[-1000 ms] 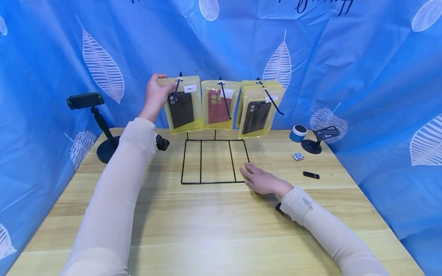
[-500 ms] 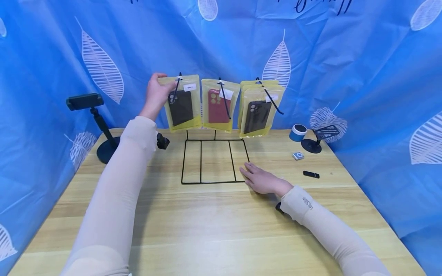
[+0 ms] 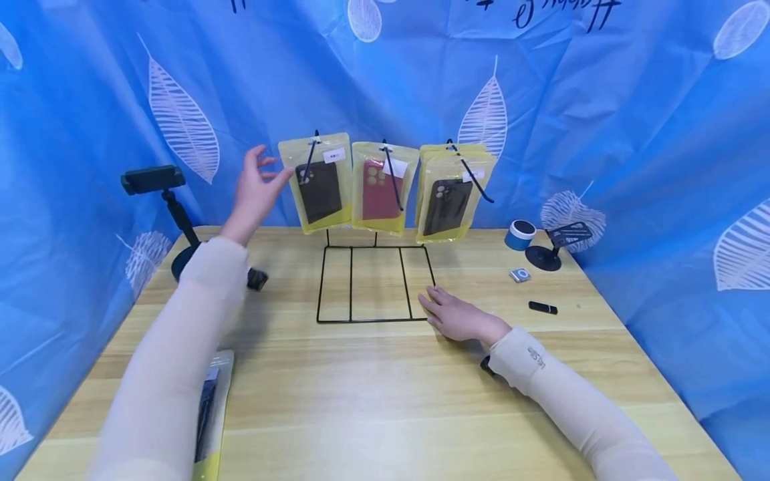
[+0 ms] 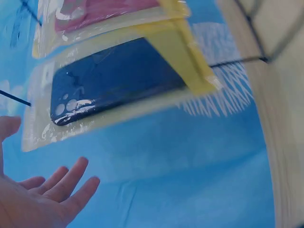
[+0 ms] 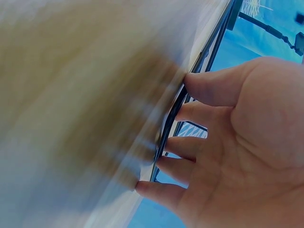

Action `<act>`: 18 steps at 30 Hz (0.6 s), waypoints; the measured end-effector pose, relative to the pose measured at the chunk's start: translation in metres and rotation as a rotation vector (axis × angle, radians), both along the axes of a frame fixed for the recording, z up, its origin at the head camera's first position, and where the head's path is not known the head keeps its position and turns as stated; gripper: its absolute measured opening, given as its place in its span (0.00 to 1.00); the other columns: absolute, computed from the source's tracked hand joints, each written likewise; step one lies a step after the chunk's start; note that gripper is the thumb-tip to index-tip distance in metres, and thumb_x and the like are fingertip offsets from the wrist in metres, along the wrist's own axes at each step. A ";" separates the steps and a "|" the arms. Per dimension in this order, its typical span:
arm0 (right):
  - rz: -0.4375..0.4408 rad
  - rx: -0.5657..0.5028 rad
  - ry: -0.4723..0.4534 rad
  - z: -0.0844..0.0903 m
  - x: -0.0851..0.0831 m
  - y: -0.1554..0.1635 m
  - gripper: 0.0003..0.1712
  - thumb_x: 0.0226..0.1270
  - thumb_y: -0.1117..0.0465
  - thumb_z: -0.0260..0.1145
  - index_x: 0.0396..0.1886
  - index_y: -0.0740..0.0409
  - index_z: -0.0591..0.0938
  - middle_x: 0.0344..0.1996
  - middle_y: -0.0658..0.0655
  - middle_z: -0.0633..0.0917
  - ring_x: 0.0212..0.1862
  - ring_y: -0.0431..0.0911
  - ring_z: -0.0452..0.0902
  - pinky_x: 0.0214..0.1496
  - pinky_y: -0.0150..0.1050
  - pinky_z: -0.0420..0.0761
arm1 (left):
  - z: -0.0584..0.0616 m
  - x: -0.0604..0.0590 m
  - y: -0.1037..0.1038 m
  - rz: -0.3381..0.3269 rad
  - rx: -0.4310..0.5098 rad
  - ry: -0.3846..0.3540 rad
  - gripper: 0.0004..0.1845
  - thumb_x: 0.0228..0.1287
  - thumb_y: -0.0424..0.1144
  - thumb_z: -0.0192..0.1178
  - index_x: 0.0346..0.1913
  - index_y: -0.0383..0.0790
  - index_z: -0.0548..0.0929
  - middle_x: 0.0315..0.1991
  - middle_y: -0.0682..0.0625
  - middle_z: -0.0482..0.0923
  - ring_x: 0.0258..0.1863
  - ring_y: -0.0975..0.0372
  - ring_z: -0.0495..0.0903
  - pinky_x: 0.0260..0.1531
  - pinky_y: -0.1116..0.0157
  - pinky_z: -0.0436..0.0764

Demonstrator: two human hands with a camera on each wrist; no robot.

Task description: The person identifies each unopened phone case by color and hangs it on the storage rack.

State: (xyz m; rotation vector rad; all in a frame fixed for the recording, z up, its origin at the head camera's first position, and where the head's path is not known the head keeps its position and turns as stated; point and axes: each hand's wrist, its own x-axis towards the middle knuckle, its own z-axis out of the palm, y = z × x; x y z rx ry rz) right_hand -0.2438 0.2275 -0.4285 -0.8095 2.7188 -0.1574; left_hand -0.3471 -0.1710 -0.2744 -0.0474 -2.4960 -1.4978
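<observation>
One yellow plastic-bagged phone case (image 3: 210, 407) lies on the wooden table (image 3: 385, 387) at the near left edge, unhung; right hand (image 3: 458, 316) presses flat on the black wire rack base (image 3: 373, 284); left hand (image 3: 255, 190), fingers spread, hovers beside the dark case pouch (image 3: 317, 182) hanging on its hook

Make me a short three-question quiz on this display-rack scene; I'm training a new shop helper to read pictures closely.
1. True or false: the left hand grips the yellow pouch with the dark case.
2. What does the right hand rest on: A the blue speaker, B the wire rack base, C the phone stand?
3. What colour is the case in the middle pouch?

Key
1. False: its fingers are spread, just left of the pouch.
2. B: flat on the table, fingers at the base's corner.
3. Red.
</observation>
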 end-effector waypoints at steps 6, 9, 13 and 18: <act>0.000 0.007 -0.008 0.001 0.002 -0.002 0.33 0.82 0.55 0.47 0.79 0.61 0.54 0.78 0.70 0.49 0.79 0.64 0.44 0.78 0.59 0.54 | -0.026 0.072 -0.032 -0.123 -0.443 0.011 0.41 0.71 0.64 0.50 0.77 0.44 0.56 0.75 0.40 0.59 0.68 0.43 0.68 0.64 0.40 0.70; 0.000 0.012 0.004 0.003 0.000 -0.001 0.32 0.82 0.56 0.47 0.79 0.61 0.54 0.78 0.70 0.49 0.79 0.65 0.44 0.77 0.59 0.54 | -0.039 0.103 -0.045 -0.278 -0.722 -0.112 0.38 0.72 0.62 0.51 0.73 0.37 0.65 0.70 0.34 0.66 0.65 0.39 0.70 0.59 0.38 0.72; -0.013 -0.001 -0.002 0.006 -0.001 0.000 0.32 0.81 0.57 0.47 0.79 0.62 0.54 0.78 0.70 0.48 0.79 0.65 0.43 0.77 0.60 0.54 | -0.061 0.132 -0.061 -0.441 -0.883 -0.321 0.38 0.69 0.58 0.58 0.68 0.30 0.71 0.63 0.30 0.73 0.59 0.37 0.75 0.55 0.39 0.75; -0.013 -0.001 -0.010 0.007 -0.001 -0.002 0.32 0.81 0.57 0.46 0.79 0.63 0.54 0.78 0.71 0.48 0.79 0.66 0.43 0.77 0.60 0.53 | -0.083 0.154 -0.074 -0.451 -0.891 -0.495 0.37 0.65 0.51 0.64 0.67 0.27 0.69 0.59 0.28 0.76 0.56 0.37 0.77 0.52 0.41 0.77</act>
